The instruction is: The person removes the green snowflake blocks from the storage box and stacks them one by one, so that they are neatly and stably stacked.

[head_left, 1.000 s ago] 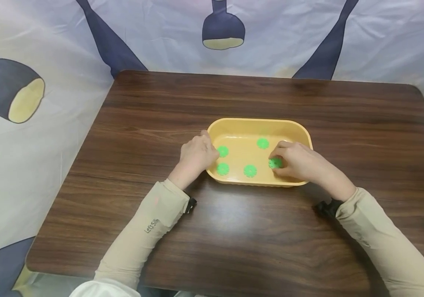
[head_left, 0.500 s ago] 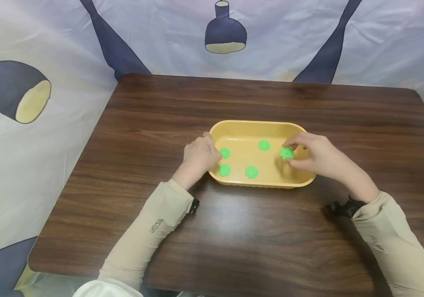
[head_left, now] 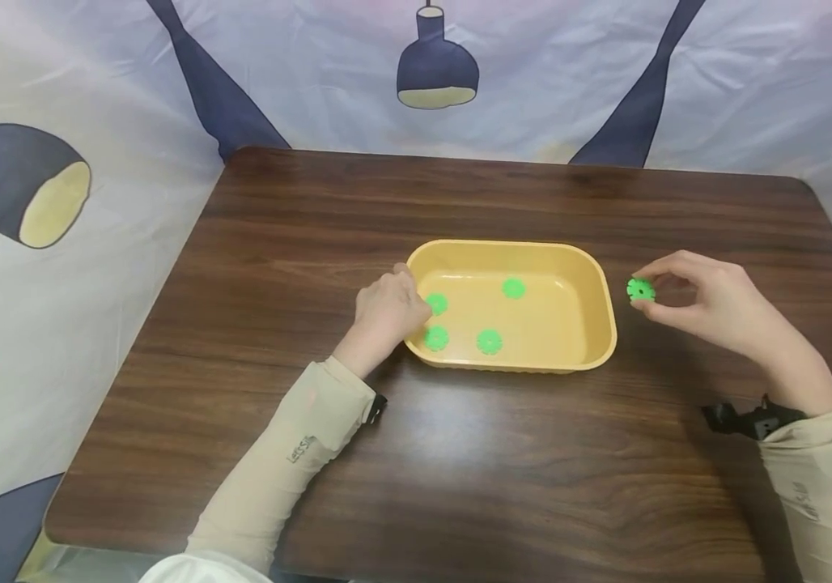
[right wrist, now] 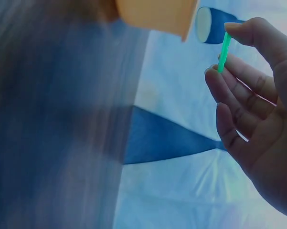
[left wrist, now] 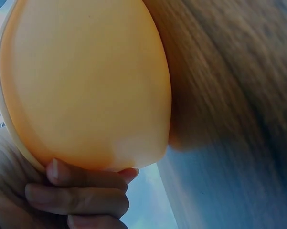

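Yellow is the tub (head_left: 558, 320) our left hand (head_left: 389, 306) grips with curled fingers, four green discs (head_left: 490, 342) lying inside, right of that grip. Our right hand (head_left: 718, 304) pinches a fifth disc (head_left: 641, 290) between thumb and fingertips, the tub left of it.

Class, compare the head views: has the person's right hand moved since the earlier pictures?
Yes: against the brown wood-grain table, the right hand has moved right, from over the yellow rounded plastic tub to beyond its right end.
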`<state>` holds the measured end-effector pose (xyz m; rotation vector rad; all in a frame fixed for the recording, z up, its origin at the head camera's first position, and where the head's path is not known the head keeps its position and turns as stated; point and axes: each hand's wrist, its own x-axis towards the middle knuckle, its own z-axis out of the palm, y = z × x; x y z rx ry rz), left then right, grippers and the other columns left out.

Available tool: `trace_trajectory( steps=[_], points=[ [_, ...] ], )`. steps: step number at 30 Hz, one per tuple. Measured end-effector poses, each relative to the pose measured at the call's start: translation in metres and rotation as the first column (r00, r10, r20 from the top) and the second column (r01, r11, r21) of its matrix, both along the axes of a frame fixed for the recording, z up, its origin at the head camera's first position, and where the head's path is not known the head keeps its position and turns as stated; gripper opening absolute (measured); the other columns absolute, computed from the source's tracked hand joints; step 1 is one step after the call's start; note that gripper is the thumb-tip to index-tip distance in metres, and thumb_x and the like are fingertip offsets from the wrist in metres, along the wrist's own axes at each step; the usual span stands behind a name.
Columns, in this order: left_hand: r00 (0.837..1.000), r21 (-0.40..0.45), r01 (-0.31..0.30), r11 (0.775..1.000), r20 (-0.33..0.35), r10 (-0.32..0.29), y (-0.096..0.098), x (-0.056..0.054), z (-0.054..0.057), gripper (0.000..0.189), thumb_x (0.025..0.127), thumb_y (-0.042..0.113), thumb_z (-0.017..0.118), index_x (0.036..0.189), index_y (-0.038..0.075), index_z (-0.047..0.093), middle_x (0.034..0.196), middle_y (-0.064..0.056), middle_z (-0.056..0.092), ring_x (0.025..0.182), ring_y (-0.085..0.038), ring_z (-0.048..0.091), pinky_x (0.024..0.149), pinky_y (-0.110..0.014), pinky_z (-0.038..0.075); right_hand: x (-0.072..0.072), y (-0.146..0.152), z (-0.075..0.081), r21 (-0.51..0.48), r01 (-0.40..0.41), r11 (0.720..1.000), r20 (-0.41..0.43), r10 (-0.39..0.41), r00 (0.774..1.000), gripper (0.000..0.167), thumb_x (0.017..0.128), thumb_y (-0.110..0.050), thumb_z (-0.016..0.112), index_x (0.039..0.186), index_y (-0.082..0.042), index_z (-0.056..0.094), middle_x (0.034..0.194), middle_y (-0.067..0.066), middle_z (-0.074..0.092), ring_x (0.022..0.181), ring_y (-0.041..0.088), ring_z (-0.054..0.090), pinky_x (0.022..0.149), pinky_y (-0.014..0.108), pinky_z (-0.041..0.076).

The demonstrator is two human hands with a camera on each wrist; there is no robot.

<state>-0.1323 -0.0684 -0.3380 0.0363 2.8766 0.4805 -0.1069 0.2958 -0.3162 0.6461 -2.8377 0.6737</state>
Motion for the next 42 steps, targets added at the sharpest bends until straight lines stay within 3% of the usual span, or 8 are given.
trace_trajectory(
  steps=[10, 20, 34, 42],
  points=[
    [1.0, 0.016, -0.006, 1.0, -0.028, 0.007, -0.005, 0.005, 0.0, 0.026, 0.082, 0.023, 0.051, 0.096, 0.002, 0.047, 0.073, -0.011, 0.058, 0.07, -0.027, 0.061, 0.059, -0.04, 0.044, 0.0, 0.011, -0.024, 0.081, -0.005, 0.997, 0.069, -0.001, 0.998, 0.032, 0.069, -0.015, 0.081, 0.098, -0.016, 0.068, 0.088, -0.007, 0.063, 0.078, 0.008, 0.058, 0.065, 0.022, 0.043],
    [1.0, 0.018, -0.005, 1.0, -0.031, 0.005, -0.003, 0.004, -0.002, 0.022, 0.08, 0.021, 0.05, 0.094, 0.003, 0.046, 0.073, -0.011, 0.059, 0.069, -0.027, 0.061, 0.058, -0.04, 0.044, -0.007, 0.008, -0.044, 0.14, -0.114, 0.984, 0.161, 0.091, 0.983, 0.025, 0.072, -0.013, 0.079, 0.093, -0.009, 0.066, 0.083, -0.002, 0.061, 0.072, 0.012, 0.058, 0.058, 0.026, 0.047],
    [0.999, 0.044, -0.007, 0.999, -0.035, 0.009, 0.0, 0.004, -0.003, 0.023, 0.079, 0.023, 0.053, 0.092, 0.005, 0.046, 0.069, -0.008, 0.057, 0.065, -0.024, 0.058, 0.056, -0.038, 0.042, -0.008, 0.011, -0.048, 0.174, -0.143, 0.974, 0.212, 0.105, 0.972, 0.034, 0.073, -0.013, 0.078, 0.101, 0.0, 0.063, 0.087, 0.005, 0.057, 0.077, 0.018, 0.058, 0.062, 0.035, 0.047],
    [0.999, 0.037, -0.003, 0.999, -0.034, 0.004, 0.002, 0.003, -0.001, 0.036, 0.078, 0.02, 0.05, 0.107, -0.002, 0.048, 0.071, -0.01, 0.059, 0.067, -0.024, 0.059, 0.056, -0.037, 0.042, -0.004, 0.009, -0.044, 0.219, -0.084, 0.972, 0.244, 0.029, 0.969, 0.037, 0.076, -0.019, 0.076, 0.105, -0.001, 0.063, 0.091, 0.008, 0.057, 0.079, 0.022, 0.058, 0.065, 0.041, 0.048]
  ],
)
